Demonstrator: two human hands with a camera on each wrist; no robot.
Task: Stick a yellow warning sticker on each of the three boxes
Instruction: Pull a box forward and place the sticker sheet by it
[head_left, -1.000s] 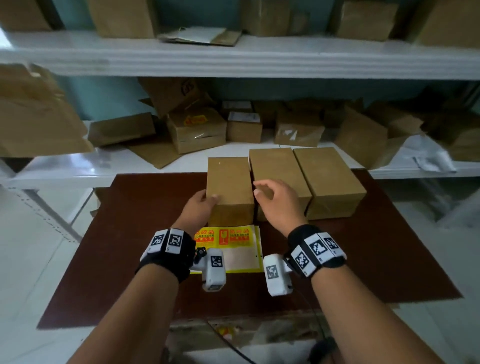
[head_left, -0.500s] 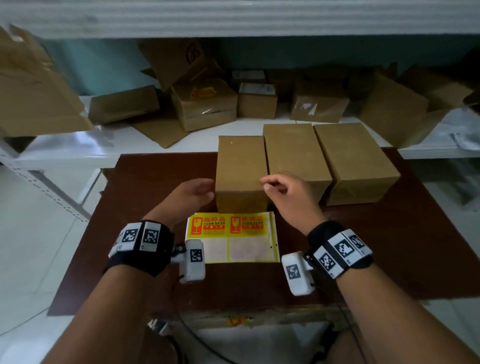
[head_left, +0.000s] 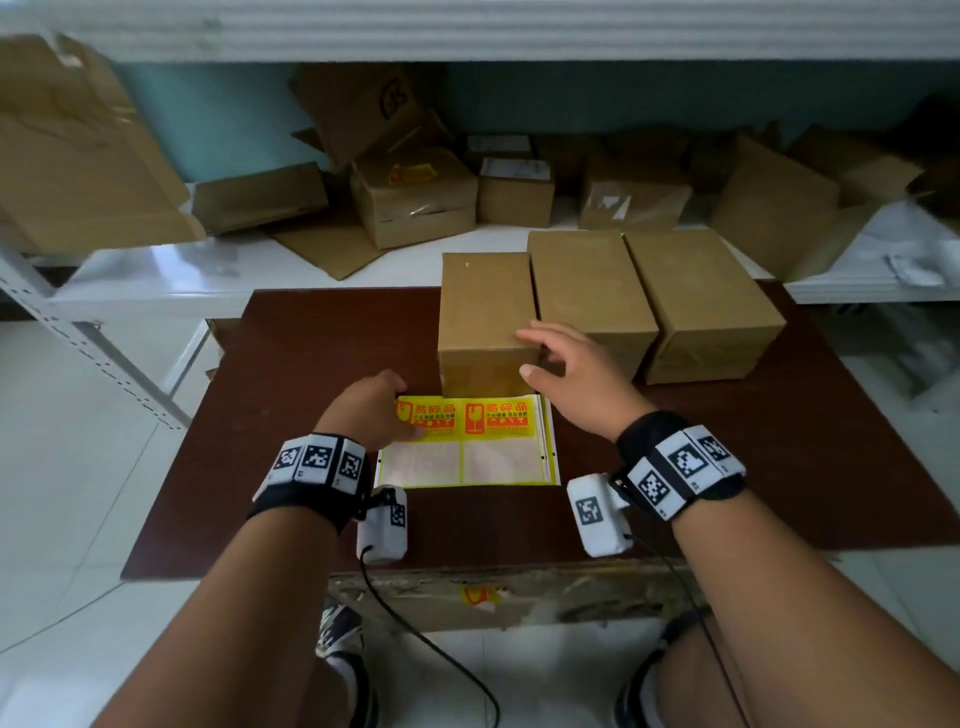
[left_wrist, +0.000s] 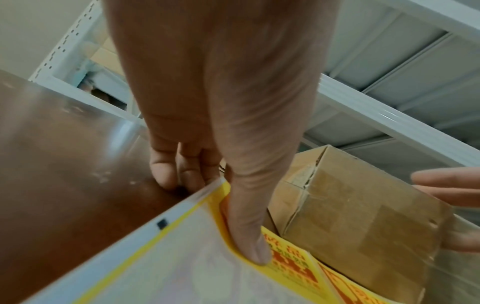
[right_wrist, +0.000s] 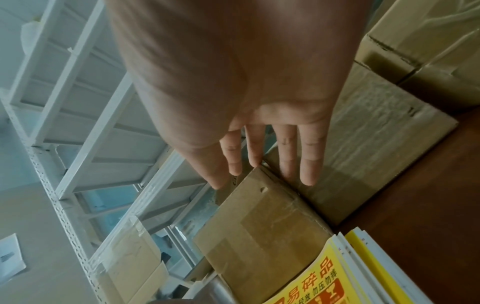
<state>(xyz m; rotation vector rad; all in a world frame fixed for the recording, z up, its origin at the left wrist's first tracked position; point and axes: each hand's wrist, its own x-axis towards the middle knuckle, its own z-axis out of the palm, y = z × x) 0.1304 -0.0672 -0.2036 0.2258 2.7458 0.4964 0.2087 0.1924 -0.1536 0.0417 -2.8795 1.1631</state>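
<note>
Yellow sticker sheet (head_left: 470, 441) is pinched at its far left corner by the left hand (head_left: 366, 413) on the table (head_left: 311, 374). The right hand (head_left: 576, 384), fingers straight and apart, is held over the near right corner of the left box (head_left: 485, 312).

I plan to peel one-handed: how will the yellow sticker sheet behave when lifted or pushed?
Probably floppy: the sticker sheet is thin, and its edge lifts at the left hand. Likely light and apt to slide on the glossy table. It seems one of several stacked sheets, which may shift apart.
</note>
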